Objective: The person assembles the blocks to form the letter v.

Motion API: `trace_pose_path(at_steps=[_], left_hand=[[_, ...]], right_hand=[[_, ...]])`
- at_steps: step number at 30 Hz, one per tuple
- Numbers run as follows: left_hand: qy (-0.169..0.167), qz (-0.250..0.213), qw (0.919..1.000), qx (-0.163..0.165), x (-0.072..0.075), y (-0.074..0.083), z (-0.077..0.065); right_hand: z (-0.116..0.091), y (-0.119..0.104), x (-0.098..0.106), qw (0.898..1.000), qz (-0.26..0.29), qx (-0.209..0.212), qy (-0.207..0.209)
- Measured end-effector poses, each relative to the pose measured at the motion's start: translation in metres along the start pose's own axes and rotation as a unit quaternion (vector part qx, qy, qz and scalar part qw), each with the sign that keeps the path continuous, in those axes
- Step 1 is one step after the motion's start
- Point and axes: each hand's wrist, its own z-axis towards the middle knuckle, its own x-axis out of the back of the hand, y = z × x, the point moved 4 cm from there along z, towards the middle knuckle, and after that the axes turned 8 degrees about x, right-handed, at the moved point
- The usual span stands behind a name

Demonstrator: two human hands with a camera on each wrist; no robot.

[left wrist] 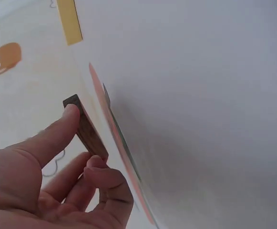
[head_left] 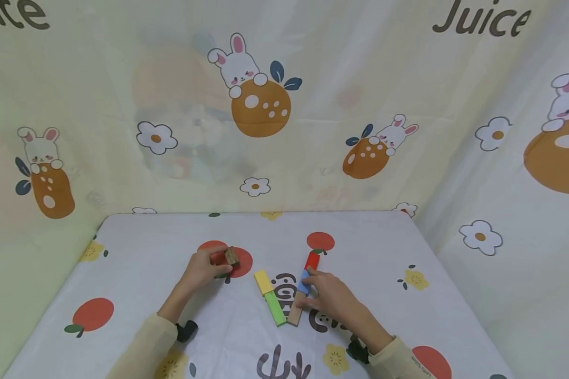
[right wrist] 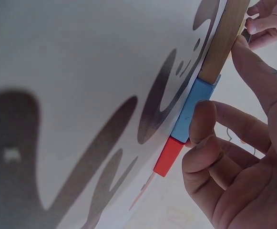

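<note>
My left hand (head_left: 202,271) pinches a dark brown wooden block (left wrist: 91,136) between thumb and fingers, over the printed red fruit at the left. To the right lies a slanting row of blocks end to end: red (head_left: 312,260), blue (head_left: 303,285) and tan wood (head_left: 295,312). My right hand (head_left: 333,297) is at this row, its curled fingertips on the blue block and its thumb against the tan one. A yellow block (head_left: 263,282) and a green block (head_left: 276,309) form a second slanting row, whose near end almost meets the tan block.
All the blocks are on a table with a white printed cloth (head_left: 374,252). Behind it hangs a curtain (head_left: 312,158) with rabbits and flowers, and another sheet (head_left: 507,200) hangs at the right. Dark bands sit at both wrists.
</note>
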Motion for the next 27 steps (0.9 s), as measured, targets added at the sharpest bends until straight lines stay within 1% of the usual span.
trace_pose_path(at_steps=[3,7,12,16,20,27], left_hand=[[0.002,-0.008,1.0000,-0.006,-0.003,0.004,-0.002],[0.003,-0.010,0.9997,-0.021,-0.009,0.010,-0.002],[0.009,0.012,0.9990,-0.041,-0.018,0.018,-0.002],[0.014,0.022,0.9988,-0.041,-0.024,0.024,-0.003],[0.011,0.019,0.9992,-0.034,-0.031,0.029,-0.004],[0.011,0.025,0.9989,-0.039,-0.040,0.034,-0.005]], right_hand=[[0.000,0.000,0.000,1.000,0.001,-0.001,-0.001],[-0.001,0.000,-0.001,1.000,0.003,-0.001,0.001],[-0.001,0.000,-0.001,1.000,0.002,-0.001,0.004],[-0.001,-0.001,0.000,1.000,0.002,0.000,0.004],[-0.001,0.000,0.000,1.000,0.003,-0.004,0.003],[-0.001,0.000,-0.001,1.000,0.000,-0.008,0.000]])
